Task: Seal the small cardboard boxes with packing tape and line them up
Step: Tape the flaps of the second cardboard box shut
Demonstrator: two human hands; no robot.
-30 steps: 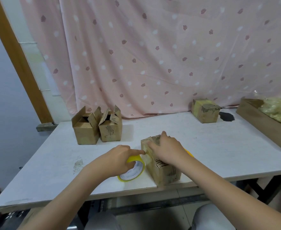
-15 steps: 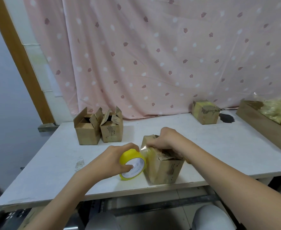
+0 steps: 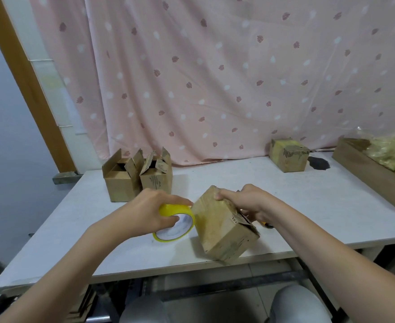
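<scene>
Right now the person is taping one small cardboard box (image 3: 224,226), which is sitting tilted on a lower corner near the front edge of the bench (image 3: 331,206). The left hand (image 3: 150,212) is curling around the yellow tape roll (image 3: 175,223), fingers wrapped over its rim, and is holding it just beside the box's left face; the roll appears to be touching that face, where a glossy strip of tape seems to be lying. The right hand (image 3: 245,203) is gripping the box from behind and above, fingertips pressing on its top edge, so it is steadying the box while the left hand is the one nearer the roll. The roll's axis is pointing roughly toward the viewer, so pulling leftward, away from the box, would likely pay out more tape.

Behind and left of the box, two open boxes (image 3: 137,180) are standing side by side, flaps up. Far behind and right of it, a closed box (image 3: 287,155) is waiting near the pink curtain (image 3: 215,78). A wooden tray (image 3: 366,166) is lying to the box's right.
</scene>
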